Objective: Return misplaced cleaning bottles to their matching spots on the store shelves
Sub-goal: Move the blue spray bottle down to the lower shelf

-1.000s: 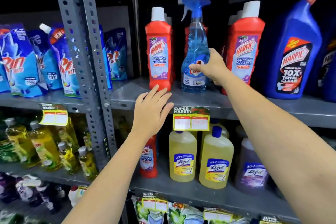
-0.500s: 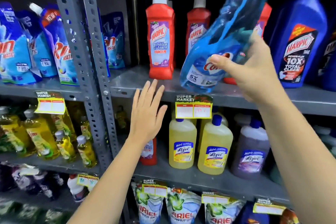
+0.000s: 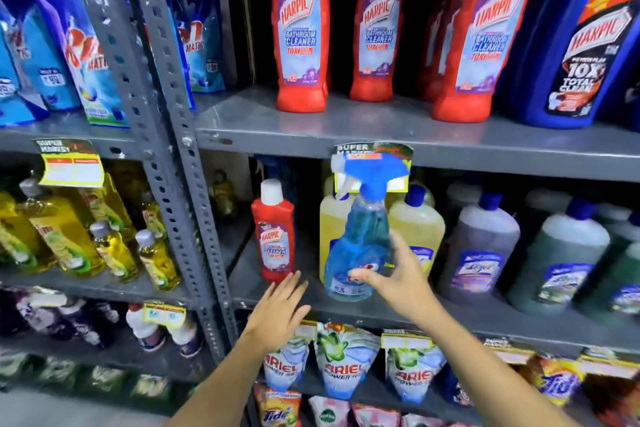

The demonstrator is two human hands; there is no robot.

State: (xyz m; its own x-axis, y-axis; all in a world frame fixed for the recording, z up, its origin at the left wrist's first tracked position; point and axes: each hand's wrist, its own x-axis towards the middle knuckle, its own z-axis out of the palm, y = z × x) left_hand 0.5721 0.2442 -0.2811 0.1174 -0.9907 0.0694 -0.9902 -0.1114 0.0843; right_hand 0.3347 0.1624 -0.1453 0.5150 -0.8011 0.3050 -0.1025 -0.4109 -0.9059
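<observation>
We are pinching the blue spray bottle [image 3: 360, 246] low on its body in our right hand [image 3: 401, 282], just off the middle shelf's front edge [image 3: 485, 321]. Our left hand [image 3: 280, 312] is hovering spread and empty beside the small red Harpic bottle [image 3: 275, 230]; that shallow grip risks the top-heavy sprayer tipping and toppling the yellow bottles [image 3: 415, 229] behind.

The spray bottle [image 3: 360, 246] stands in front of the middle shelf [image 3: 485, 319], right of a lone Harpic bottle [image 3: 275, 232], before the Lizol bottles [image 3: 419, 229], below the upper shelf [image 3: 381, 135].
</observation>
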